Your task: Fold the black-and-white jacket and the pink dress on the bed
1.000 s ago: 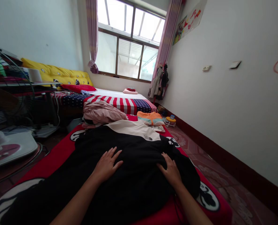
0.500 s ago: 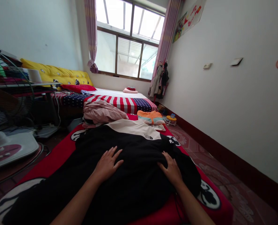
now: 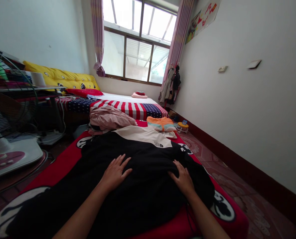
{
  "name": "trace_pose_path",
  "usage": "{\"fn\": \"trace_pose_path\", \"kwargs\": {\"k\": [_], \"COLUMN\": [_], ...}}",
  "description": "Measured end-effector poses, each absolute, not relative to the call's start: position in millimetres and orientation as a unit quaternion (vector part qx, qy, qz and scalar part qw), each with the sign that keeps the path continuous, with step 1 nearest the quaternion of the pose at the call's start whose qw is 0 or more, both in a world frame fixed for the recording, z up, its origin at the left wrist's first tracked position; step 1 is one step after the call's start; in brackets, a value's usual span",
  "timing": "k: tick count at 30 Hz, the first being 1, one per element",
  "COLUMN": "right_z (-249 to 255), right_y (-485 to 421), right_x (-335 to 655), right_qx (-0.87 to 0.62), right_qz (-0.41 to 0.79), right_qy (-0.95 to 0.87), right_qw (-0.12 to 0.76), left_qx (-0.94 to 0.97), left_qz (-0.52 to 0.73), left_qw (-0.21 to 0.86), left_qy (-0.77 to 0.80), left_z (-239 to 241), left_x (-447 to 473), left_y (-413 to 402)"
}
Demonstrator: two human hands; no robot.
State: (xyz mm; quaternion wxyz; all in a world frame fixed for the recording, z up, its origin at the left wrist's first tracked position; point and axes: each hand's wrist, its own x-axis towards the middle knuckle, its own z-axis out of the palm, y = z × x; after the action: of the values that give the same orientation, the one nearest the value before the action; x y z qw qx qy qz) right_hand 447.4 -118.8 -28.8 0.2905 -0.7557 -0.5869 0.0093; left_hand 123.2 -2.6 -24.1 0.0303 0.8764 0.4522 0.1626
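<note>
A black garment (image 3: 143, 186) with a cream upper panel (image 3: 144, 135) lies spread over a red blanket (image 3: 58, 169) with black-and-white cartoon figures. My left hand (image 3: 115, 174) rests flat on the garment's middle, fingers spread, holding nothing. My right hand (image 3: 182, 179) lies palm down on the garment's right side, fingers stretched forward and apart. Both forearms reach in from the bottom of the view.
A pink heap of clothes (image 3: 109, 119) and a folded orange garment (image 3: 161, 123) lie beyond the black one. Behind them stands a bed with a stars-and-stripes cover (image 3: 130, 109). A fan (image 3: 8, 113) stands at the left. A white wall (image 3: 249, 99) runs along the right.
Both hands stay in place on the black garment. Only the view has shifted slightly.
</note>
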Motion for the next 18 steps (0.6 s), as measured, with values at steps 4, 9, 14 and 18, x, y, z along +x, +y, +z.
{"fn": "trace_pose_path", "kwargs": {"k": [4, 9, 14, 18], "right_z": [-27.4, -27.9, -28.2, -28.0], "right_y": [-119.1, -118.9, -118.8, -119.4], "right_x": [446.6, 447.1, 447.8, 447.7], "right_qx": [-0.756, -0.758, -0.754, -0.756], "right_qz": [0.009, 0.012, 0.010, 0.008], "right_qy": [-0.587, -0.585, -0.589, -0.589], "right_qw": [0.289, 0.289, 0.289, 0.286], "left_qx": [0.876, 0.875, 0.876, 0.875], "left_qz": [0.166, 0.170, 0.172, 0.165], "left_qw": [0.032, 0.032, 0.027, 0.031], "left_qy": [0.452, 0.451, 0.450, 0.453], "left_z": [-24.2, -26.3, -27.5, -25.9], "left_x": [123.3, 123.2, 122.9, 123.0], "left_y": [-2.5, -1.3, -0.5, -1.7]}}
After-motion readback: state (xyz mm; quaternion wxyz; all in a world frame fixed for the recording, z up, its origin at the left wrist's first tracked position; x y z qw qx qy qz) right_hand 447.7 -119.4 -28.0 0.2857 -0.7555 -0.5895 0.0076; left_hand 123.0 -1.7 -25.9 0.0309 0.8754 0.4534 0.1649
